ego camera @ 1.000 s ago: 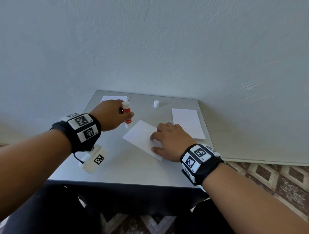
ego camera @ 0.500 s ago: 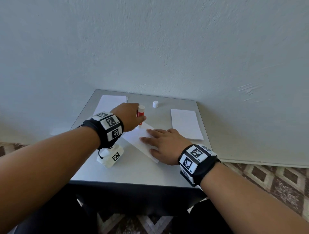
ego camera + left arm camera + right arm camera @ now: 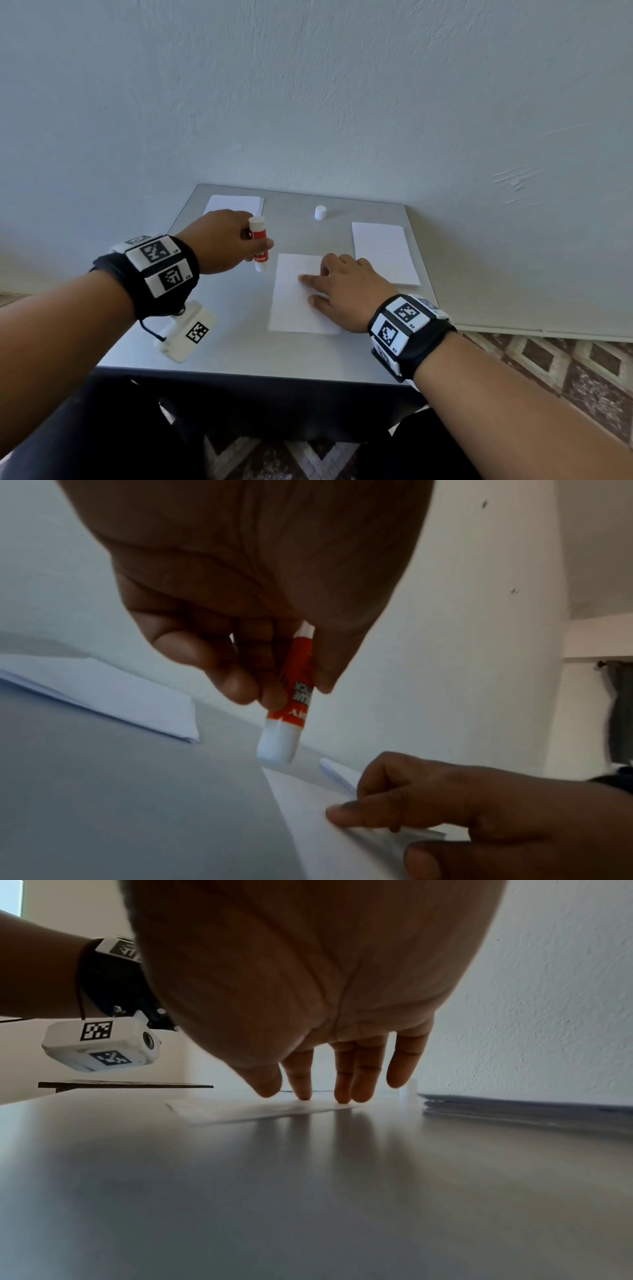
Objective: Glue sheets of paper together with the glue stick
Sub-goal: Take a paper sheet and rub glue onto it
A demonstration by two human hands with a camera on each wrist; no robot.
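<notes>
Progress looks early. From the head view, the left hand (image 3: 222, 245) grasps the glue stick (image 3: 259, 247) with its fingers closed around the red body, the open end pointing down. The stick hangs just beside the far left corner of the single sheet (image 3: 294, 298), which lies in the middle of the tabletop (image 3: 239, 346). The right hand (image 3: 346, 291) lies flat on this sheet with straight fingers and holds it in place. The white cap (image 3: 320, 212) stands alone at the back, so the stick is already opened. A stack of paper (image 3: 383, 253) waits at the right, and another pile (image 3: 234, 205) at the far left.

From the left wrist view, the fingers (image 3: 236, 680) and thumb pinch the glue stick (image 3: 291, 696), and its white end hovers close above the corner of the sheet (image 3: 308, 813). Whether it touches the paper cannot be told. No glue trace is visible on the sheet.

From the right wrist view, the fingertips (image 3: 342, 1093) press down on the sheet (image 3: 246, 1110), the hand released and not gripping. The stack of paper (image 3: 514, 1110) lies near at the right.

By this judgement, opening and positioning are done. Spreading the glue, laying a second sheet on top and pressing them together remain.
</notes>
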